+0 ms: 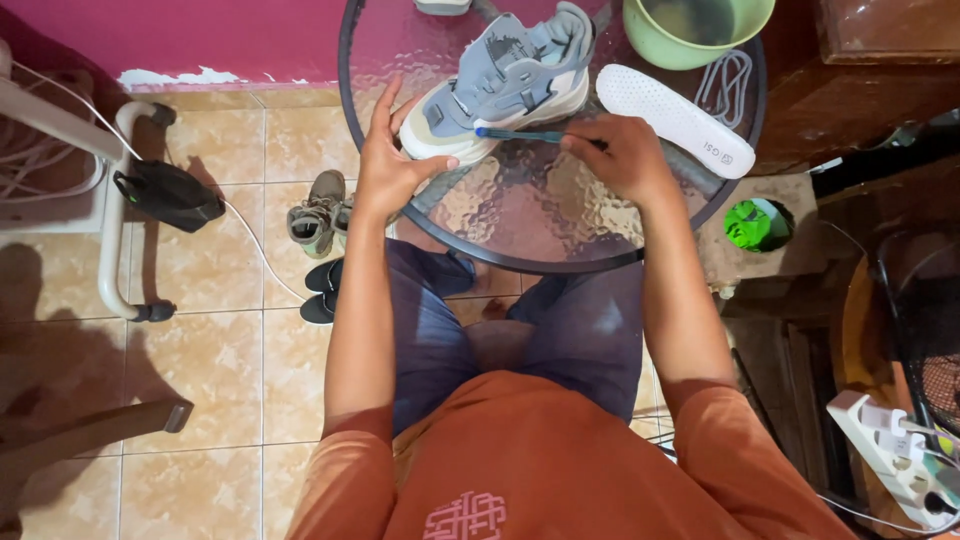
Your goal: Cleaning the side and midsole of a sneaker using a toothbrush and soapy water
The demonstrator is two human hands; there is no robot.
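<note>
The grey sneaker (510,80) lies on the round glass table (520,215), toe toward the person, and this looks like the scrubbing step: the brush (530,134) has its blue head right at the toe's pale sole edge. The right hand (625,155) is clamped on the handle, wrist low over the glass, arm reaching in from the right. The left hand (392,165) braces the toe, thumb against the sole, fingers spread up the side, so it is steadying, not gripping. Bristle contact is hard to confirm from here. Next stroke probably needs that brace firm. A white insole (675,120), laces (725,85) and a green basin (690,30) sit just beyond.
</note>
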